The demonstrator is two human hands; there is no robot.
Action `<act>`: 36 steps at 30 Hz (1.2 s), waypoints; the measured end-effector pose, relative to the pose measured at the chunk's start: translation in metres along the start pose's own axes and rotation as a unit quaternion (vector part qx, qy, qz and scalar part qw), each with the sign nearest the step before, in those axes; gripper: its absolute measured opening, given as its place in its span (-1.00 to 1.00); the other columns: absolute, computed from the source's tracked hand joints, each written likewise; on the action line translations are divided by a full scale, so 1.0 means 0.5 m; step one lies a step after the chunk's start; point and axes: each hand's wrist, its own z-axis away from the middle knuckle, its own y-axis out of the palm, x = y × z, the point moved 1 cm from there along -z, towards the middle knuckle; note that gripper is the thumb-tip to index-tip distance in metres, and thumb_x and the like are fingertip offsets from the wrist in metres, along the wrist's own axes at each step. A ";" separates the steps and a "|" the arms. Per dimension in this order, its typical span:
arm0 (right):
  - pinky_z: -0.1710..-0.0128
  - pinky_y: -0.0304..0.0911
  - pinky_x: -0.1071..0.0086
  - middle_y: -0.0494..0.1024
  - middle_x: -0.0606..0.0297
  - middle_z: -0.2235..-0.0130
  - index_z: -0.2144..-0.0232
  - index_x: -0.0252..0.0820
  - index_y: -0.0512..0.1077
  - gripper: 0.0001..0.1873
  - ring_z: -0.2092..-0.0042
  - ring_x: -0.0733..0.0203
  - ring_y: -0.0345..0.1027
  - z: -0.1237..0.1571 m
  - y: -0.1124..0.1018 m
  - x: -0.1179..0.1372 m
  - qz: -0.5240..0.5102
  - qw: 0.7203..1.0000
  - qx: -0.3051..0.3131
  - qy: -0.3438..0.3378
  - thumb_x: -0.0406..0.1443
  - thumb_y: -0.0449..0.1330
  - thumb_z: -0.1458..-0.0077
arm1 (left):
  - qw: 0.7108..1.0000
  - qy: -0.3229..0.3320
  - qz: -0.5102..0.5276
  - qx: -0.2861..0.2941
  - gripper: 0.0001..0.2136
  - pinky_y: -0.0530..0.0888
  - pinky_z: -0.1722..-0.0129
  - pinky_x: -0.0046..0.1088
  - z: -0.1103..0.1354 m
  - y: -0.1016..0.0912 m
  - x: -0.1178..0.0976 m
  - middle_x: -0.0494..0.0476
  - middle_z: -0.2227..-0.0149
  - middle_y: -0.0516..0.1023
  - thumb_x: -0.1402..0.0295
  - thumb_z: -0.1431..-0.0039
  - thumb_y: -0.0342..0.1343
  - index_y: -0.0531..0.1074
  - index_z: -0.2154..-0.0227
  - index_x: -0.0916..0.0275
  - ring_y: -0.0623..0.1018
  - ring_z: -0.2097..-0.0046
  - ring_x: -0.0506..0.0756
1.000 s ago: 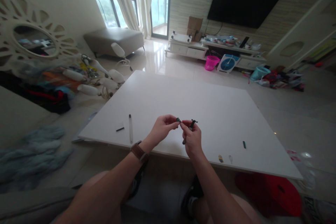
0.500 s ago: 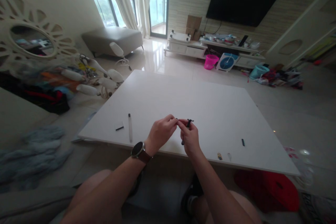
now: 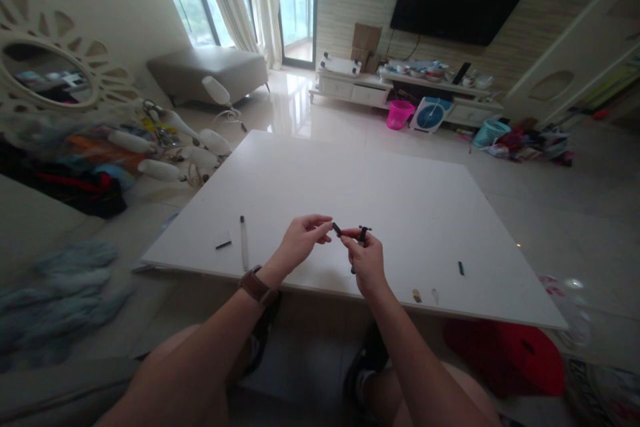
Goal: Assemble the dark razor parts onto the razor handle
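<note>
Over the near edge of a white board (image 3: pixel 400 200), my right hand (image 3: pixel 367 263) is closed round a thin black pen-like tool (image 3: pixel 361 236) with a small crosspiece at its top. A small black piece (image 3: pixel 337 229) sits at my right fingertips. My left hand (image 3: pixel 300 240) is just to its left, fingers loosely curled, fingertips close to that black piece; I cannot tell whether they touch it. A brown-strapped watch (image 3: pixel 257 285) is on my left wrist.
On the board lie a white pen (image 3: pixel 243 242), a short black strip (image 3: pixel 223 245), a small dark piece (image 3: pixel 461 268) and two tiny bits (image 3: pixel 425 294) near the front edge. A red object (image 3: pixel 505 353) lies on the floor to the right, blue fabric (image 3: pixel 55 287) to the left.
The hands were pressed together half a second ago; now my left hand has drawn slightly away to the left and its fingers have loosened. The right hand still holds the black tool.
</note>
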 end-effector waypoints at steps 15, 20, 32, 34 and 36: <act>0.45 0.16 0.43 0.38 0.34 0.40 0.09 -0.21 0.53 -0.54 0.43 0.31 0.19 0.012 0.010 0.007 -0.010 0.998 0.044 -0.050 -0.03 0.02 -0.27 | 0.958 -0.121 0.257 -0.037 -0.88 0.54 0.05 -0.37 -0.002 -0.011 0.007 0.29 0.28 0.66 0.45 -0.08 0.29 0.56 0.33 0.39 0.66 0.20 0.12; 0.43 0.21 0.42 0.37 0.35 0.42 0.09 -0.21 0.49 -0.63 0.42 0.29 0.27 0.028 0.018 0.016 0.037 0.995 0.052 -0.083 -0.07 0.11 -0.26 | 0.943 -0.138 0.300 -0.043 -0.94 0.55 0.10 -0.39 -0.002 -0.017 0.001 0.29 0.29 0.66 0.50 -0.11 0.26 0.55 0.35 0.40 0.66 0.18 0.14; 0.47 0.21 0.42 0.44 0.34 0.38 0.08 -0.18 0.47 -0.66 0.45 0.31 0.29 0.038 0.028 0.012 0.068 0.991 0.056 -0.100 -0.08 0.12 -0.26 | 0.950 -0.136 0.281 -0.025 -0.89 0.50 0.23 -0.52 -0.003 -0.013 0.005 0.22 0.37 0.64 0.48 -0.02 0.32 0.55 0.39 0.41 0.63 0.30 0.03; 0.49 0.18 0.43 0.45 0.33 0.36 0.08 -0.19 0.48 -0.65 0.46 0.32 0.28 0.037 0.030 0.015 0.057 0.993 0.049 -0.091 -0.08 0.14 -0.25 | 0.957 -0.138 0.257 -0.005 -0.88 0.50 0.23 -0.50 0.001 -0.010 0.004 0.23 0.38 0.64 0.47 0.01 0.33 0.53 0.40 0.40 0.63 0.31 0.04; 0.51 0.17 0.44 0.45 0.33 0.37 0.10 -0.20 0.48 -0.65 0.47 0.32 0.27 0.036 0.031 0.018 0.041 0.995 0.044 -0.085 -0.07 0.16 -0.23 | 0.964 -0.133 0.230 0.018 -0.85 0.50 0.22 -0.46 0.005 -0.006 0.003 0.22 0.40 0.63 0.45 0.03 0.35 0.52 0.41 0.39 0.63 0.32 0.06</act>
